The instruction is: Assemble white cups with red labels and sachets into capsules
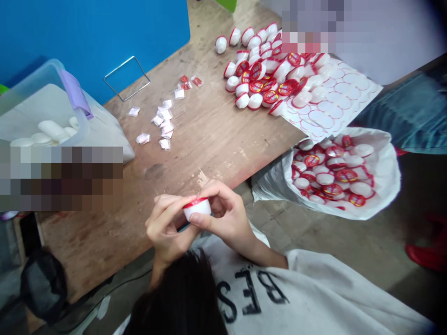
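Observation:
Between my two hands, just past the table's near edge, is a small white plastic cup with a red rim, tilted slightly. My left hand grips it from the left, its fingers along the red rim. On the other side my right hand pinches the white wall, thumb in front and fingers curled behind. The underside of the cup and some fingertips are hidden. Further up the table lies a large heap of similar white cups with red printed lids. A sheet printed with red circles lies partly beneath the heap.
Small white packets and a few red ones are scattered on the wooden table. A clear bin with white pieces stands left, near a wire stand. A white sack of lidded cups is right, beside another person's jeans.

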### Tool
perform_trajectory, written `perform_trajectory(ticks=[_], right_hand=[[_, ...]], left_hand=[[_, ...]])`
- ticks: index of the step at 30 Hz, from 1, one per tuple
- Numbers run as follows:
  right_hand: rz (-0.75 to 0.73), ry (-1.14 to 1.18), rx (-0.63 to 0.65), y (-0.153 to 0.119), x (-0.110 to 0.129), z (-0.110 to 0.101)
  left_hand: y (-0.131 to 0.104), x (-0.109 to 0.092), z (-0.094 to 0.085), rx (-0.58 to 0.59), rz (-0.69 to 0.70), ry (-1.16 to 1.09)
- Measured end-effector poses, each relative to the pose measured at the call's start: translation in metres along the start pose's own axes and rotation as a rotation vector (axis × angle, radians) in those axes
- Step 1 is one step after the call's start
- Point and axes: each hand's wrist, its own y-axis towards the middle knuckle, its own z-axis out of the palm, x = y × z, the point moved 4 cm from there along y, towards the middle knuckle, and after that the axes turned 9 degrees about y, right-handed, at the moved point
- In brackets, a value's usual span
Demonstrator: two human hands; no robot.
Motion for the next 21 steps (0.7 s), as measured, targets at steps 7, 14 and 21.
perform_trajectory(ticks=[7, 14, 21], right_hand=[[-0.037, -0.221, -0.025, 0.000, -0.001, -0.008], [-0.117, -0.287, 0.041, 0.002, 0.000, -0.012], [-0.146, -0.134, -0.005, -0.003, -0.005, -0.008]], left_hand=[[-0.011, 0.019, 0.012, 0.034, -0.169, -0.089], [-0.018, 0.025, 0.018, 0.059, -0.211, -0.090], [-0.010, 0.018, 0.016, 0.008, -0.041, -0.066]])
